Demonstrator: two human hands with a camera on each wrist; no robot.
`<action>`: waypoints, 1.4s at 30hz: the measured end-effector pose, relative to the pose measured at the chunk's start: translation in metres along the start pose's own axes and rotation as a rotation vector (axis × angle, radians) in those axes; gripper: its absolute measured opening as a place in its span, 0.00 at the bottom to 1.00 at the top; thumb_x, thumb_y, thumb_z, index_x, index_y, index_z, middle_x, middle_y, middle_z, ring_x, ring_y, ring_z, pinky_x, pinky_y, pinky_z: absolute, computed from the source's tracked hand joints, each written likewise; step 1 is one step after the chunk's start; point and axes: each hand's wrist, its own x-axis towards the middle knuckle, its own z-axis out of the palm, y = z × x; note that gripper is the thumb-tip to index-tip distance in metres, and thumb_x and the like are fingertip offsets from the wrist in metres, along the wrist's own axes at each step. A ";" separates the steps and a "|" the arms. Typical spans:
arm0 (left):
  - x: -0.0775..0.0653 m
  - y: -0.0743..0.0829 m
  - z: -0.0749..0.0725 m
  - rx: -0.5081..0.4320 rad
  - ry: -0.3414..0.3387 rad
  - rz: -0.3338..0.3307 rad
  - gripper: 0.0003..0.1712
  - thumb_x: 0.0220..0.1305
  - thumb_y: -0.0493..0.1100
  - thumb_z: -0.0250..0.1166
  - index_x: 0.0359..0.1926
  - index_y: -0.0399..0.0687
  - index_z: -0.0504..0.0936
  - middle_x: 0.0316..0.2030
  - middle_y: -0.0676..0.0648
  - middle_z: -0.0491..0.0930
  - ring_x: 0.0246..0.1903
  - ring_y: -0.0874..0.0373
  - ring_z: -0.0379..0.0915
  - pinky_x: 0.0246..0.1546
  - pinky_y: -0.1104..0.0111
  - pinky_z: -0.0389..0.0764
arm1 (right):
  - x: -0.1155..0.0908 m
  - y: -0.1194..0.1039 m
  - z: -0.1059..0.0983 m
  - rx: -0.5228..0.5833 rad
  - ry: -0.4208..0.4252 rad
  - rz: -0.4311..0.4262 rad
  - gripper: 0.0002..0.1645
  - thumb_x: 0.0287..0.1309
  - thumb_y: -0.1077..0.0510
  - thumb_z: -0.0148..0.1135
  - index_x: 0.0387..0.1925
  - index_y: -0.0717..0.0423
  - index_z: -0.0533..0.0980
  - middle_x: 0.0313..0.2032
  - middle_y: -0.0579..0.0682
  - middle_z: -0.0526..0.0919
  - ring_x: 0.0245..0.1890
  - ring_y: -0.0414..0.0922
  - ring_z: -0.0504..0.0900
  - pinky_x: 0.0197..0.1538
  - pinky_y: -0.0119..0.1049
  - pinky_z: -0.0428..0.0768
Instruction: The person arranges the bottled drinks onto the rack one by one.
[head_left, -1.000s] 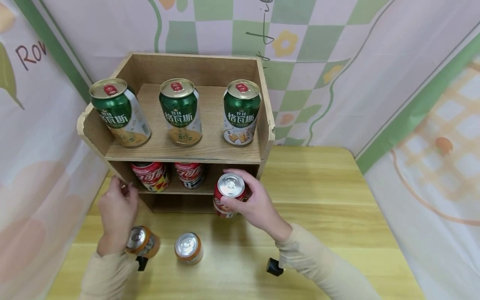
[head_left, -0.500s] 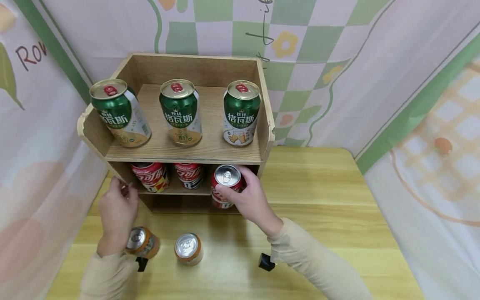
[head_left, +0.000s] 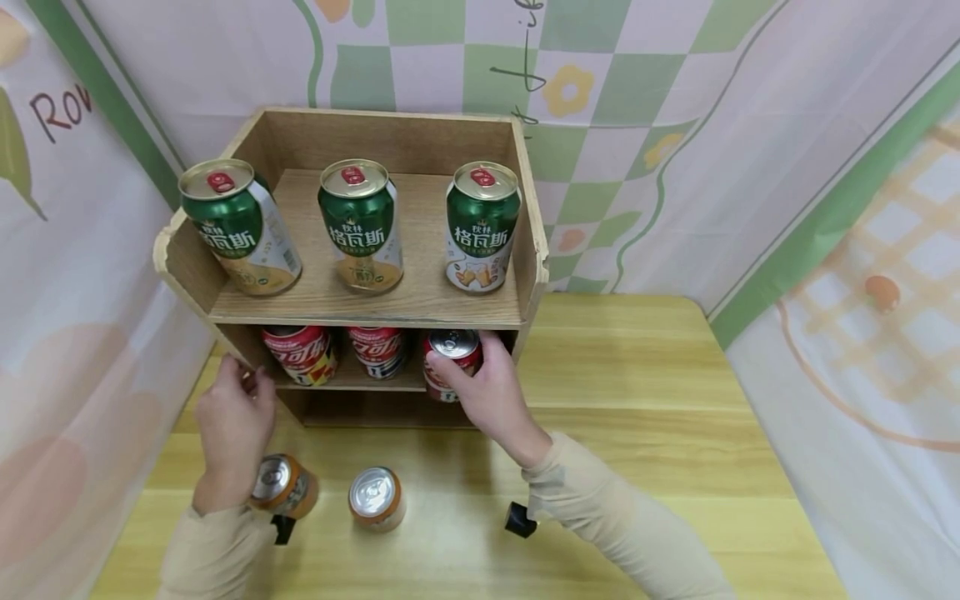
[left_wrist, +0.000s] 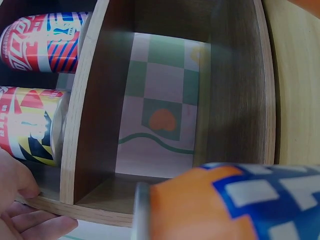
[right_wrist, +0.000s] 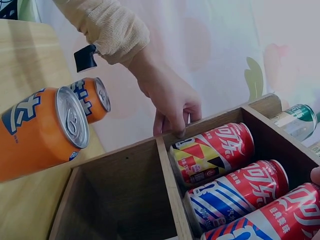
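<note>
My right hand (head_left: 491, 396) grips a red cola can (head_left: 456, 343) at the right end of the middle level of a wooden shelf (head_left: 367, 320), thumb in front and fingers around the far side. In the right wrist view this can (right_wrist: 280, 215) lies in line with two other red cola cans, one with a yellow-black pattern (right_wrist: 212, 152) and one with blue stripes (right_wrist: 237, 195). My left hand (head_left: 236, 425) pinches the left side panel of the shelf, its thumb on the inner side beside the nearest cola can, as the left wrist view shows.
Three green-and-white cans (head_left: 360, 225) stand spaced along the top level. Two orange soda cans (head_left: 377, 500) stand on the wooden table (head_left: 637, 400) in front of the shelf, one close by the left wrist. The lowest compartment (left_wrist: 165, 100) shows the patterned backdrop through it.
My right hand has moved the cola can inward and slightly left, from in front of the shelf into the middle level under the top board. The left hand has stayed put.
</note>
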 end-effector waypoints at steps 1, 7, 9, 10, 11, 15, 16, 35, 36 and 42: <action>0.000 0.000 0.000 0.001 0.001 0.002 0.07 0.64 0.30 0.59 0.40 0.26 0.77 0.31 0.25 0.83 0.26 0.30 0.83 0.27 0.40 0.83 | 0.000 0.000 0.001 0.008 -0.002 -0.002 0.31 0.62 0.64 0.70 0.64 0.63 0.69 0.53 0.59 0.81 0.51 0.50 0.82 0.56 0.42 0.83; 0.000 -0.001 0.001 -0.004 0.000 0.009 0.08 0.64 0.30 0.60 0.41 0.25 0.77 0.31 0.25 0.84 0.27 0.30 0.83 0.27 0.40 0.84 | 0.001 -0.002 0.003 0.057 -0.028 -0.026 0.30 0.66 0.63 0.66 0.65 0.62 0.66 0.55 0.59 0.79 0.52 0.50 0.82 0.55 0.41 0.84; 0.000 -0.001 0.000 -0.007 0.000 0.008 0.08 0.64 0.29 0.59 0.41 0.25 0.77 0.32 0.25 0.84 0.27 0.30 0.83 0.27 0.40 0.84 | 0.003 -0.002 0.004 0.045 -0.028 -0.028 0.29 0.66 0.62 0.66 0.65 0.62 0.67 0.55 0.58 0.80 0.52 0.49 0.82 0.56 0.41 0.84; 0.000 -0.001 0.000 -0.009 0.001 0.007 0.08 0.64 0.29 0.59 0.41 0.25 0.77 0.32 0.25 0.83 0.28 0.30 0.83 0.27 0.40 0.84 | 0.004 -0.001 0.004 0.030 -0.027 -0.028 0.29 0.67 0.61 0.66 0.65 0.61 0.67 0.55 0.58 0.80 0.53 0.48 0.82 0.56 0.41 0.83; 0.000 0.000 0.000 -0.010 0.001 0.006 0.08 0.64 0.29 0.59 0.41 0.25 0.77 0.32 0.25 0.84 0.28 0.30 0.83 0.28 0.40 0.84 | 0.005 -0.002 0.004 0.018 -0.025 -0.030 0.30 0.67 0.61 0.66 0.66 0.61 0.67 0.56 0.58 0.80 0.53 0.48 0.81 0.57 0.42 0.83; 0.000 0.000 0.000 -0.008 0.002 0.004 0.08 0.64 0.30 0.59 0.41 0.25 0.77 0.32 0.25 0.84 0.28 0.30 0.83 0.28 0.39 0.84 | 0.008 -0.001 0.003 -0.026 -0.016 -0.034 0.32 0.67 0.59 0.66 0.68 0.60 0.66 0.57 0.57 0.80 0.55 0.48 0.80 0.60 0.45 0.81; 0.000 0.000 -0.001 -0.007 0.002 0.005 0.08 0.64 0.30 0.59 0.41 0.25 0.77 0.32 0.25 0.84 0.28 0.30 0.83 0.28 0.39 0.84 | 0.008 -0.001 0.002 -0.034 -0.015 -0.035 0.32 0.67 0.59 0.66 0.68 0.59 0.66 0.58 0.56 0.80 0.56 0.48 0.80 0.60 0.45 0.80; 0.000 -0.002 0.001 -0.004 0.000 0.012 0.07 0.64 0.29 0.59 0.39 0.26 0.77 0.30 0.25 0.84 0.26 0.30 0.83 0.27 0.40 0.83 | 0.010 0.008 0.002 -0.312 -0.004 -0.227 0.45 0.59 0.50 0.75 0.72 0.55 0.63 0.61 0.54 0.78 0.59 0.49 0.79 0.61 0.45 0.79; -0.001 -0.002 0.001 -0.004 0.000 0.011 0.07 0.64 0.29 0.59 0.39 0.26 0.77 0.30 0.25 0.84 0.26 0.30 0.83 0.27 0.40 0.83 | 0.010 0.009 0.002 -0.398 0.007 -0.275 0.48 0.57 0.50 0.76 0.73 0.55 0.62 0.65 0.56 0.75 0.64 0.49 0.75 0.65 0.47 0.76; -0.001 -0.003 0.001 -0.002 -0.002 0.008 0.07 0.64 0.30 0.59 0.40 0.25 0.77 0.31 0.25 0.84 0.26 0.30 0.83 0.26 0.40 0.83 | 0.005 0.015 0.005 -0.840 0.109 -0.505 0.42 0.53 0.49 0.78 0.64 0.61 0.72 0.60 0.66 0.75 0.52 0.65 0.77 0.50 0.58 0.81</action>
